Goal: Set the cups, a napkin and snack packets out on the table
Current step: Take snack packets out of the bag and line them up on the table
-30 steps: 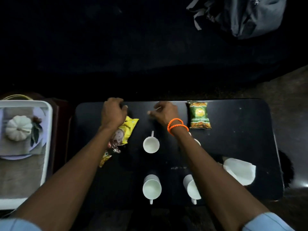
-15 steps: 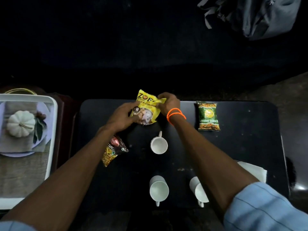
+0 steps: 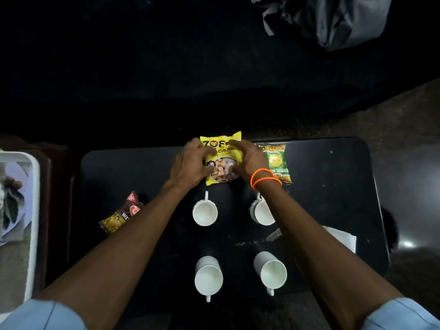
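Both hands hold a yellow snack packet (image 3: pixel 222 160) at the far middle of the black table (image 3: pixel 333 186). My left hand (image 3: pixel 190 164) grips its left side and my right hand (image 3: pixel 248 160) its right side. A green packet (image 3: pixel 277 160) lies just right of it, partly behind my right wrist. A red and yellow packet (image 3: pixel 122 214) lies at the left. Several white cups stand in two rows: far left cup (image 3: pixel 204 211), far right cup (image 3: pixel 263 211), near left cup (image 3: pixel 208 277), near right cup (image 3: pixel 271 272). A white napkin (image 3: pixel 342 236) lies at the right, partly hidden by my right forearm.
A white tray (image 3: pixel 33 210) holding a plate and cloth stands left of the table. A grey bag (image 3: pixel 338 17) lies on the dark surface beyond the table. Bare floor (image 3: pixel 409 129) shows at the right.
Both hands carried the yellow packet from the left part of the table to its far middle, beside the green packet. The red and yellow packet stays at the left.
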Available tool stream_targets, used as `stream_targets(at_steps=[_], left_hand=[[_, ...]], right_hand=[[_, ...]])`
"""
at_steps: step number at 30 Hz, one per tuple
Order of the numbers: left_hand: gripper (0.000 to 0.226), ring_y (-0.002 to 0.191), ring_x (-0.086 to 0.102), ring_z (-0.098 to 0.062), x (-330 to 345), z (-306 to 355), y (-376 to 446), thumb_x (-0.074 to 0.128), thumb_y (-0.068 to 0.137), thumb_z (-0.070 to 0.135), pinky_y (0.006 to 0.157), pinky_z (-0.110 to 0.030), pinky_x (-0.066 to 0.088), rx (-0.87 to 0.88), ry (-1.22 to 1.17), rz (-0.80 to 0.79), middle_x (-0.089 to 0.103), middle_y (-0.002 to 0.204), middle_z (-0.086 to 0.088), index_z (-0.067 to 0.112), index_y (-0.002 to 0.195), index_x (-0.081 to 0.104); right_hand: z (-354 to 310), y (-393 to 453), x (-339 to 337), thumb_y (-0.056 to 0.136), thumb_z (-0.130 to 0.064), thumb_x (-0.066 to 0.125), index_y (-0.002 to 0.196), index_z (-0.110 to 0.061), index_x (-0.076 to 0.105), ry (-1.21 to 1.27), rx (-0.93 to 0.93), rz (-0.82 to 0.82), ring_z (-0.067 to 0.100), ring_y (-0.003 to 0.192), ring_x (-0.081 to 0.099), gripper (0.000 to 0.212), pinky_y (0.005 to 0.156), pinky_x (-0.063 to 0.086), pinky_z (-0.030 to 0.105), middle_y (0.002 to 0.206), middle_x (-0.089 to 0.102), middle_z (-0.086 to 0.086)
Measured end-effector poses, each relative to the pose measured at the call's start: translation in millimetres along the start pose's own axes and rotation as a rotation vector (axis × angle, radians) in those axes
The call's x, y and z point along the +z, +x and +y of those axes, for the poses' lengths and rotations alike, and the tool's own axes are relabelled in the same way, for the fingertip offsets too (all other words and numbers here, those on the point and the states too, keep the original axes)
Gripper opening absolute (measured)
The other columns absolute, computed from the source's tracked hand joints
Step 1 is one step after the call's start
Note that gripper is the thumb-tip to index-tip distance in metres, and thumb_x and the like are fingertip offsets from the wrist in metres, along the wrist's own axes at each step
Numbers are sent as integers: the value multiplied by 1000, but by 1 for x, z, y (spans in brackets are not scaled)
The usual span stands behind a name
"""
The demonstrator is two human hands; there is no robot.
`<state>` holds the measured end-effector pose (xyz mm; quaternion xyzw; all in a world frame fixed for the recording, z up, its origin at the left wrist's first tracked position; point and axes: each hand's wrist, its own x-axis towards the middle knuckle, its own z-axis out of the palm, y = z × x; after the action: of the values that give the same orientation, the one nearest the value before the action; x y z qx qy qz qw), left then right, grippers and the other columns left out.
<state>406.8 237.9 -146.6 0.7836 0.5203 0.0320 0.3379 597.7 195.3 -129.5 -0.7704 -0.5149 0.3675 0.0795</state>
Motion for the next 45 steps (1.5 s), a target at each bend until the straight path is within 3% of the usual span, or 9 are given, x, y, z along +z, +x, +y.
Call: stream_targets(at_steps=[6,14,25,30,33,36,38,40,45], left_hand=[[101,154,29,-24,0,-1,8,91,75,35,120,-51,37,60,107,-202,35,167,0,29,160,38],[112,163,-1,-14,3,-28,7,78,87,49,132,-46,13,166,185,-376,1,176,5,26,167,4],[108,161,-14,-14,-3,-22,2,64,95,54,131,-39,-1,187,321,-366,-14,175,3,23,165,-11],[100,163,-6,-17,-23,-31,-20,61,98,55,132,-43,8,96,180,-248,-5,176,-2,19,167,-2],[81,162,16,-25,-50,-61,-47,66,99,42,130,-49,22,-1,96,-24,21,173,-8,12,164,27],[55,147,46,-37,-74,-100,-87,72,98,27,122,-50,36,-167,11,218,52,156,-19,5,146,58],[43,136,56,-39,-81,-120,-115,72,98,23,116,-47,41,-278,-40,290,62,144,-21,3,136,66],[35,125,65,-35,-79,-135,-142,72,98,22,110,-45,48,-339,-133,287,70,133,-18,6,129,71],[42,119,70,-16,-67,-154,-186,79,91,38,106,-44,56,-419,-427,57,74,127,0,24,130,71]], right_hand=[[1,-11,9,84,7,71,153,-19,47,-112,-21,-35,33,142,48,78,115,42,38,161,41,13],[1,-26,29,92,2,67,159,-29,36,-170,36,-44,40,114,65,80,98,53,42,136,52,20],[4,-20,11,77,2,85,159,-24,37,-126,36,-122,37,128,60,98,109,48,40,140,61,20],[-2,-29,12,82,7,77,159,-21,36,-184,42,-49,40,126,58,91,107,48,43,143,50,23],[-14,-41,10,83,6,76,154,-15,44,-80,10,167,37,128,56,80,107,48,41,146,47,21],[-47,-61,19,87,0,72,144,-12,55,101,-42,273,33,113,63,61,100,53,41,137,53,18],[-77,-74,38,88,-9,76,135,-8,63,199,-70,167,33,104,68,49,95,56,42,131,60,17],[-105,-86,63,85,-21,82,128,-9,67,267,-52,-27,30,105,70,48,94,54,31,128,68,15],[-139,-109,124,70,-33,93,140,-10,60,337,120,-449,26,126,64,80,96,45,24,140,66,10]])
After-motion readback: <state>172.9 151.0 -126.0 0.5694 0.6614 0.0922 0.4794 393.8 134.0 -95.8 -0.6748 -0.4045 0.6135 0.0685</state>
